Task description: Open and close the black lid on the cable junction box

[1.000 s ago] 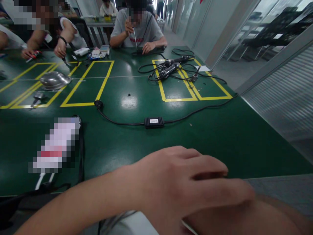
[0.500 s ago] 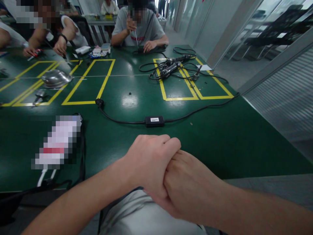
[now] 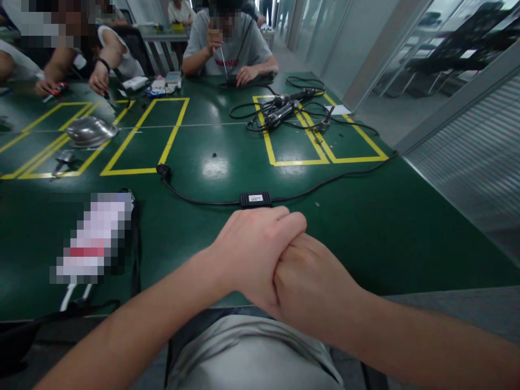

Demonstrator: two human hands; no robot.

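Observation:
My left hand point(image 3: 254, 246) and my right hand point(image 3: 314, 279) are clasped together over the front edge of the green table point(image 3: 195, 227). The left is wrapped around the right, its thumb lying across the top. The right is closed, and most of its fingers are hidden behind the left. No tool or part shows in either hand. Just beyond the knuckles lies a small black box with a white label point(image 3: 255, 199), in line with a black cable point(image 3: 325, 184). That cable ends in a black plug point(image 3: 163, 171) on the left.
A blurred-out screen point(image 3: 97, 227) with a black strap lies left. Farther off are a shiny metal shell point(image 3: 91, 131), yellow tape outlines point(image 3: 136, 172) and black tools with tangled cords point(image 3: 280, 115). A co-worker in a grey shirt point(image 3: 244, 49) holds a thin rod; others sit left.
My clasped hands have risen a little away from me, closer to the black box. They remain joined. The view has shifted slightly.

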